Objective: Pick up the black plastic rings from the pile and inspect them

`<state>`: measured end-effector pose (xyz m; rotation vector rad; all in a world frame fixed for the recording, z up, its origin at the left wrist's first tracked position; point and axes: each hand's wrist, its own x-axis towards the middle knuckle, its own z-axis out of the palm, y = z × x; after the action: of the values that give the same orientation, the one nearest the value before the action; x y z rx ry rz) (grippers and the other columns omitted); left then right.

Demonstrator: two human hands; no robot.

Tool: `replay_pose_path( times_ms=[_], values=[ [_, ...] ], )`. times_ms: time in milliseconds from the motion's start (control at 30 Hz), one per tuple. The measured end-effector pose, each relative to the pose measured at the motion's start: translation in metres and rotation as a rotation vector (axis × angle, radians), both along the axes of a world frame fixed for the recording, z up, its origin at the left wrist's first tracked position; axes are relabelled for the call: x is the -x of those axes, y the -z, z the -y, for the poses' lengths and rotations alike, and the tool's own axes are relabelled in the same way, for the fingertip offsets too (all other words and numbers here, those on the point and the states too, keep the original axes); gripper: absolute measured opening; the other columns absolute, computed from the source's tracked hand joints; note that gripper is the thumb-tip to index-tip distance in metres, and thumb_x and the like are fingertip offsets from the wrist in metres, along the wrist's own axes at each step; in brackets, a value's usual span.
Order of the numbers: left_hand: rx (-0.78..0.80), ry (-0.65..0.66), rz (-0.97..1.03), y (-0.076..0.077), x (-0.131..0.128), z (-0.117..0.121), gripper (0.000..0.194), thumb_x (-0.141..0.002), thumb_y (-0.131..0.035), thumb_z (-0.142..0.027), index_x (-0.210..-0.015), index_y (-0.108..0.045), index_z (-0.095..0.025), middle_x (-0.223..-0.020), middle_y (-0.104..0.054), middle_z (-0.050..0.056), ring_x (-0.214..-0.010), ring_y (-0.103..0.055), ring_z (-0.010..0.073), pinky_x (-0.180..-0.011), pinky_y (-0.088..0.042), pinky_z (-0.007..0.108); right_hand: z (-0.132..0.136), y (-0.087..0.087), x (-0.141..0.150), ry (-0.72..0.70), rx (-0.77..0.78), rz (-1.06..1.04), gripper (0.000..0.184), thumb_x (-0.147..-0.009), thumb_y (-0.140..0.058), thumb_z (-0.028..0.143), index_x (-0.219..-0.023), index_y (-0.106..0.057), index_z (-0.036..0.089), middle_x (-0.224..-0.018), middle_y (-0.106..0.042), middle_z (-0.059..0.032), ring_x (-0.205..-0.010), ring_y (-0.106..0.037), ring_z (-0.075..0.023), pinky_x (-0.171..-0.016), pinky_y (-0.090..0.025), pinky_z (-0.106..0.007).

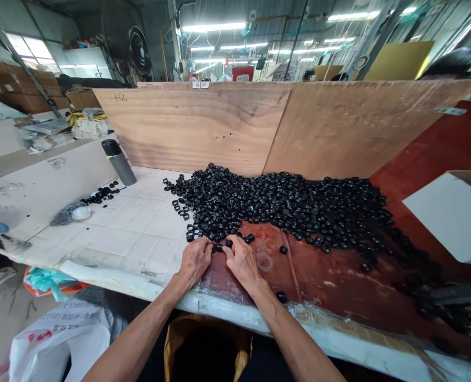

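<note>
My left hand (195, 261) and my right hand (242, 261) are close together at the near edge of a heap of small black ring-shaped parts (275, 199). Between their fingertips is a small black part (217, 248), pinched from both sides. Its exact shape is too small to make out. Another black piece (228, 243) lies against my right fingers. Both hands have their fingers bent and closed. A few loose black rings (249, 238) lie just beyond my right hand.
A grey bottle (121, 164) stands at the left, near scattered black bits (102, 194) and a clear bag (66, 213). A plywood board (203, 127) walls off the back. To the right is a white carton (450, 217). An open yellow-brown bag (174, 345) hangs below the table edge.
</note>
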<state>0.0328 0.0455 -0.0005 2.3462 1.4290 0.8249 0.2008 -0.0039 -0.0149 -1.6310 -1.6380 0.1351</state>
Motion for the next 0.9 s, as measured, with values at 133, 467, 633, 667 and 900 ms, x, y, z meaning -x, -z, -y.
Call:
replay_pose_path(
  times_ms=[133, 467, 633, 667, 900],
  values=[
    [0.027, -0.037, -0.054, -0.009, 0.007, 0.009, 0.016, -0.086, -0.056, -0.014, -0.078, -0.069, -0.019, -0.075, -0.067, 0.004, -0.07, -0.063, 0.0191, -0.071, -0.049, 0.03, 0.002, -0.001, -0.002, 0.016, -0.045, -0.008, 0.025, -0.085, -0.054, 0.011, -0.107, -0.065, 0.018, -0.1, -0.063, -0.011, -0.089, -0.064, -0.0249, -0.082, -0.054, -0.036],
    [-0.03, 0.158, 0.057, 0.0, 0.012, 0.028, 0.026, -0.082, -0.065, -0.016, -0.107, -0.063, -0.023, -0.098, -0.064, 0.003, -0.09, -0.065, 0.0208, -0.083, -0.055, 0.033, 0.005, 0.001, -0.008, 0.012, -0.028, -0.024, 0.019, -0.076, -0.055, 0.01, -0.093, -0.06, 0.02, -0.092, -0.064, -0.0094, -0.083, -0.064, -0.0239, -0.078, -0.053, -0.035],
    [0.038, 0.155, 0.156, 0.001, 0.014, 0.026, 0.019, -0.085, -0.063, -0.016, -0.102, -0.062, -0.023, -0.091, -0.069, 0.002, -0.084, -0.067, 0.0192, -0.08, -0.055, 0.033, 0.008, -0.009, -0.005, -0.023, 0.016, -0.19, 0.01, -0.081, -0.061, 0.017, -0.091, -0.061, 0.019, -0.08, -0.066, -0.0042, -0.063, -0.06, -0.0181, -0.065, -0.052, -0.031],
    [0.071, 0.151, 0.185, 0.0, 0.014, 0.027, 0.021, -0.084, -0.064, -0.016, -0.104, -0.061, -0.022, -0.091, -0.07, 0.001, -0.081, -0.068, 0.0187, -0.078, -0.055, 0.033, 0.008, -0.011, -0.004, -0.062, 0.028, -0.245, 0.01, -0.081, -0.062, 0.019, -0.092, -0.063, 0.019, -0.082, -0.067, -0.0045, -0.062, -0.06, -0.0173, -0.063, -0.052, -0.03],
    [0.139, 0.194, 0.373, -0.003, 0.018, 0.03, 0.031, -0.084, -0.061, -0.012, -0.113, -0.059, -0.022, -0.099, -0.068, 0.002, -0.077, -0.066, 0.0142, -0.076, -0.056, 0.029, 0.01, -0.026, -0.004, -0.322, 0.136, -0.617, 0.018, -0.085, -0.064, 0.026, -0.1, -0.073, 0.021, -0.106, -0.073, -0.0073, -0.093, -0.069, -0.0209, -0.079, -0.058, -0.031]
  ],
)
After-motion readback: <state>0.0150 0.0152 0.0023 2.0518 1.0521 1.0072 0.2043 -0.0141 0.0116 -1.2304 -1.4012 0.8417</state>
